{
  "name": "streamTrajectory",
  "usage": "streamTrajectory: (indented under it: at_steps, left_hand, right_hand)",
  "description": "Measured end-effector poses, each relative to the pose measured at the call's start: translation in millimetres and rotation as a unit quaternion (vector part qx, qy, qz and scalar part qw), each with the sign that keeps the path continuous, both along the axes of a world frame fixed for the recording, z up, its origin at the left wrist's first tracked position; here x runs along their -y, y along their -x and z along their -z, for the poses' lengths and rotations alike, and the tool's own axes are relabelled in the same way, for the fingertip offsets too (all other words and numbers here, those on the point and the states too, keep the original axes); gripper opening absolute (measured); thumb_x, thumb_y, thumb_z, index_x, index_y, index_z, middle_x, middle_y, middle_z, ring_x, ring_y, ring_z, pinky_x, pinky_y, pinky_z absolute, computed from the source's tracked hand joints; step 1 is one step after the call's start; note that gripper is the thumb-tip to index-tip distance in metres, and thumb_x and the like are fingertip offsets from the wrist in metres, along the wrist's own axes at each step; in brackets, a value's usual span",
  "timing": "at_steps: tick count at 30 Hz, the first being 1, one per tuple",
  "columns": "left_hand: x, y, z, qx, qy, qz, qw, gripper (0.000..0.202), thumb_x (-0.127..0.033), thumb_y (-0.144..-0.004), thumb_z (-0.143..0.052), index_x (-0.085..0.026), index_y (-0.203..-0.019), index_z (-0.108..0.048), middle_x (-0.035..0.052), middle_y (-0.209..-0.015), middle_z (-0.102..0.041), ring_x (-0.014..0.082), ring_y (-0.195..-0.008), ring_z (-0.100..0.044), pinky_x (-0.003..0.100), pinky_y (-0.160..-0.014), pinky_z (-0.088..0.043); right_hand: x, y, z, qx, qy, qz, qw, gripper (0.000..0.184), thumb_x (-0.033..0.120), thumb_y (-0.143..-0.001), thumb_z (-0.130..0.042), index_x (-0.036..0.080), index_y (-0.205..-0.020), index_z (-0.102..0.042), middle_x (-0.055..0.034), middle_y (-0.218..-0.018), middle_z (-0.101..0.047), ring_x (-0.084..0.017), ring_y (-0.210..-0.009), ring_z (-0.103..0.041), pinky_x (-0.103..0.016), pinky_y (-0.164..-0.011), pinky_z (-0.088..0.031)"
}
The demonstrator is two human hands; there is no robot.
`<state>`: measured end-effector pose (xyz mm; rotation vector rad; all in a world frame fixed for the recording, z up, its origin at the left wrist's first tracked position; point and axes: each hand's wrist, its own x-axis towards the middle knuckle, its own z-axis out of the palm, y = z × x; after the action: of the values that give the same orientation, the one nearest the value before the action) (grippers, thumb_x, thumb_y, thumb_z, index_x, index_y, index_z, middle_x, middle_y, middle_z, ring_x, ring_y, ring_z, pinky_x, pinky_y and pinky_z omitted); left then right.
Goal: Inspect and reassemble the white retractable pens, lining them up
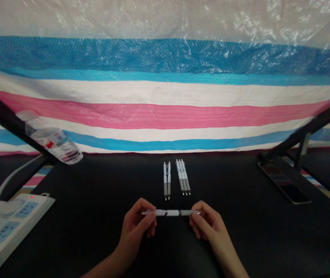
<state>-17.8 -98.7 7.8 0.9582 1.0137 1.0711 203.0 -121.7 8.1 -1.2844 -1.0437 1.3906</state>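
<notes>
One left hand (138, 224): thumb and fingers were closed in a pinch on the button end of a white retractable pen (172, 212).
Right hand (208, 222): the tip end of that pen was pinched by thumb and fingers, the other fingers being curled inward.
Held pen: it was kept crosswise between both hands, over the black tabletop (95, 231).
Power strip (22, 226): it was set at the left, with a white plug (10, 206) inserted and a red light lit.
Smartphone (283, 183): it was laid at the right, dark screen up.
Pen pair (165, 179): two similar pens were laid side by side beyond the hands, tips nearer.
Pen trio (184, 177): three more were placed just right of the pair, slightly slanted.
Water bottle (56, 141): it was seen tilted beside a black bar (17, 123).
Striped sheet (165, 116): the background was covered in blue, white and pink.
</notes>
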Motion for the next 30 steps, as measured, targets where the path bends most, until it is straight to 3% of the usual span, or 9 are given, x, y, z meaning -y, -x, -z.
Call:
streamTrajectory:
  at_steps: [2,5,9,12,17,22,30]
  left_hand:
    - [-0.3,-0.1,-1.5,0.002,-0.001,-0.005,1.000,0.030,-0.045,-0.081,-0.071,-0.017,-0.081,-0.060,-0.0033,-0.056,-0.056,0.0089,-0.044,-0.047,0.019,-0.042,-0.035]
    - [-1.0,-0.4,-3.0,0.004,-0.001,-0.008,1.000,0.031,-0.047,-0.080,-0.071,-0.017,-0.081,-0.060,-0.0036,-0.056,-0.056,0.0087,-0.044,-0.047,0.019,-0.042,-0.036]
    - [-0.7,-1.2,-2.5,0.000,0.000,-0.006,1.000,0.030,-0.045,-0.081,-0.071,-0.017,-0.081,-0.061,-0.0031,-0.056,-0.056,0.0093,-0.044,-0.048,0.019,-0.042,-0.036]
    - [0.0,-1.5,-1.3,0.000,0.000,-0.010,1.000,0.029,-0.044,-0.081,-0.071,-0.017,-0.080,-0.060,-0.0038,-0.055,-0.056,0.0090,-0.043,-0.046,0.019,-0.042,-0.035]
    - [-1.7,1.2,-4.7,-0.006,0.002,-0.044,0.999,0.029,-0.044,-0.079,-0.072,-0.017,-0.080,-0.061,-0.0036,-0.054,-0.055,0.0096,-0.044,-0.046,0.019,-0.042,-0.034]
    - [-5.8,4.1,-10.2,0.000,0.006,-0.084,0.996,0.029,-0.043,-0.075,-0.074,-0.017,-0.077,-0.061,-0.0042,-0.051,-0.051,0.0090,-0.044,-0.042,0.019,-0.042,-0.033]
    - [-6.5,3.4,-9.9,0.017,0.025,-0.100,0.995,0.031,-0.044,-0.074,-0.076,-0.017,-0.076,-0.061,-0.0052,-0.051,-0.049,0.0081,-0.045,-0.040,0.018,-0.042,-0.032]
  right_hand:
    - [0.3,-0.2,-0.6,-0.009,0.002,0.000,1.000,0.040,0.055,-0.084,-0.065,0.017,-0.077,-0.059,0.0011,-0.063,-0.061,-0.004,-0.039,-0.041,-0.019,-0.039,-0.020]
    - [0.6,-2.0,-0.4,-0.010,0.018,-0.009,1.000,0.048,0.057,-0.090,-0.056,0.015,-0.067,-0.057,0.0011,-0.053,-0.057,-0.005,-0.036,-0.041,-0.019,-0.037,-0.021]
    - [-0.2,-3.7,3.3,-0.079,0.026,-0.008,0.996,0.039,0.054,-0.083,-0.067,0.016,-0.085,-0.063,-0.0016,-0.067,-0.064,-0.009,-0.043,-0.053,-0.017,-0.037,-0.033]
    - [-1.0,-2.3,4.1,-0.090,0.043,-0.016,0.995,0.039,0.053,-0.084,-0.067,0.016,-0.078,-0.061,-0.0021,-0.064,-0.064,-0.010,-0.040,-0.055,-0.018,-0.035,-0.035]
    - [0.5,-4.1,-1.8,-0.145,0.032,0.067,0.987,0.030,0.044,-0.079,-0.075,0.018,-0.087,-0.062,-0.0014,-0.067,-0.065,-0.013,-0.049,-0.059,-0.021,-0.042,-0.041]
    - [3.9,-13.3,1.3,-0.166,0.006,0.150,0.975,0.023,0.038,-0.080,-0.074,0.020,-0.086,-0.062,0.0003,-0.063,-0.063,-0.012,-0.049,-0.055,-0.020,-0.043,-0.038]
    - [3.3,-15.0,6.7,-0.165,0.009,0.147,0.975,0.022,0.036,-0.080,-0.074,0.020,-0.088,-0.062,-0.0015,-0.066,-0.066,-0.015,-0.052,-0.060,-0.023,-0.045,-0.042]
